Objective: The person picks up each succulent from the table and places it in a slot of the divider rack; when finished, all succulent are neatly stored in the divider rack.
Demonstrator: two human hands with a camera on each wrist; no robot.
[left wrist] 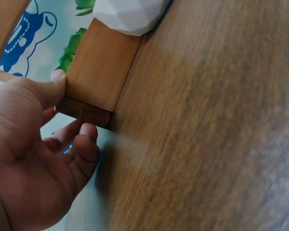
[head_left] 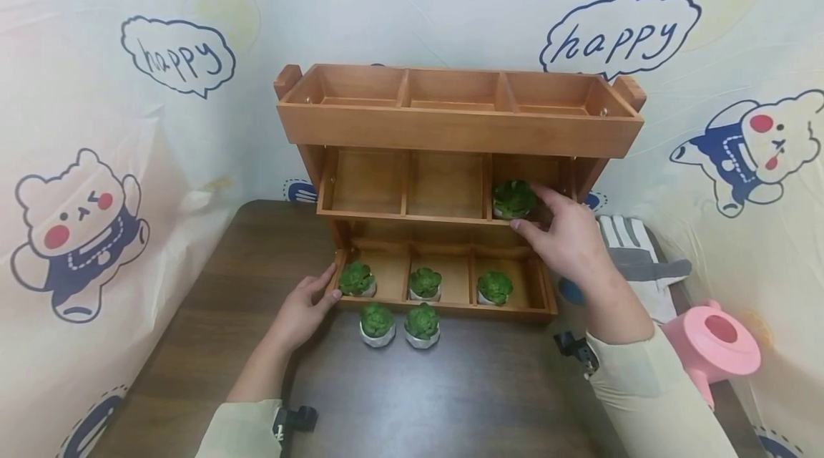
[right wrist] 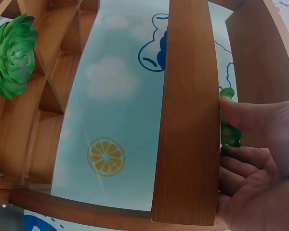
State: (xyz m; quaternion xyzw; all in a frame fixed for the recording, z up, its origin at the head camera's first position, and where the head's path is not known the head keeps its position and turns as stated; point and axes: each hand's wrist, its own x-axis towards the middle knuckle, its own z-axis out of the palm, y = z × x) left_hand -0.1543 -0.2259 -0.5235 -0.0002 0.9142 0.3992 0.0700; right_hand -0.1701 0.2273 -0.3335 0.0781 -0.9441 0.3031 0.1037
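Observation:
A three-tier wooden planter shelf stands on the table, each tier split into three compartments. My left hand grips the bottom tier's left front corner; in the left wrist view, its thumb and curled fingers are around the wooden end. My right hand holds a small potted succulent in the middle tier's right compartment, thumb and fingers on either side. The right wrist view shows its green leaves partly hidden by the tier's front board. Each bottom compartment holds a succulent in a white pot.
Two potted succulents, one left and one right, stand on the table before the shelf. To the right lie striped gloves and a pink watering can. A printed cloth hangs behind.

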